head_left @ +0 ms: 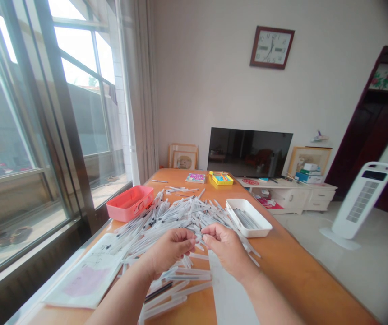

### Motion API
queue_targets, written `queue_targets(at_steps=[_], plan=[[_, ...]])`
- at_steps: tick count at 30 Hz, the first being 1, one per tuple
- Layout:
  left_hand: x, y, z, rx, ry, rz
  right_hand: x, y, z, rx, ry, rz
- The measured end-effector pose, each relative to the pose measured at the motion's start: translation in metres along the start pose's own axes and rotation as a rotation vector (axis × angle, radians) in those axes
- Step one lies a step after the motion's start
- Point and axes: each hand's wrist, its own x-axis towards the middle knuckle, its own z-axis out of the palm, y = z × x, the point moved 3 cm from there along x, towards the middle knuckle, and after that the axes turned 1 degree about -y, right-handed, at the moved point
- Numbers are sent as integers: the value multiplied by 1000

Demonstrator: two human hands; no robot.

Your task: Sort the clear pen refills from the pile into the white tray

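My left hand [175, 248] and my right hand [226, 250] meet fingertip to fingertip over the front of a big pile of see-through pens [167, 221]. The thumb and index finger of each hand are pinched together. Whatever lies between them is too small and hidden to make out. Several loose pen barrels [190, 273] lie below my left hand, along with a black pen [158, 291]. Under my right wrist a white sheet [229, 289] runs toward the front edge. Just beyond that hand stands a white tray [263, 229] holding thin grey pen-like sticks [246, 219].
A red plastic basket [122, 212] stands at the table's left edge, with a printed white bag [85, 275] nearer me. Farther back lie a booklet [196, 178], a yellow box [223, 180] and a single pen [159, 181]. A white fan [361, 203] stands on the floor at right.
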Motion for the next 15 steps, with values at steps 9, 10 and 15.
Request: queue_targets(at_steps=[9, 10, 15], plan=[[-2, 1, 1, 23, -25, 3, -2, -2, -4, 60, -139, 38], [-2, 1, 2, 21, -26, -1, -2, -2, -5, 59, -146, 47], [-1, -1, 4, 35, -29, 8, -4, 2, -6, -13, -170, 91]])
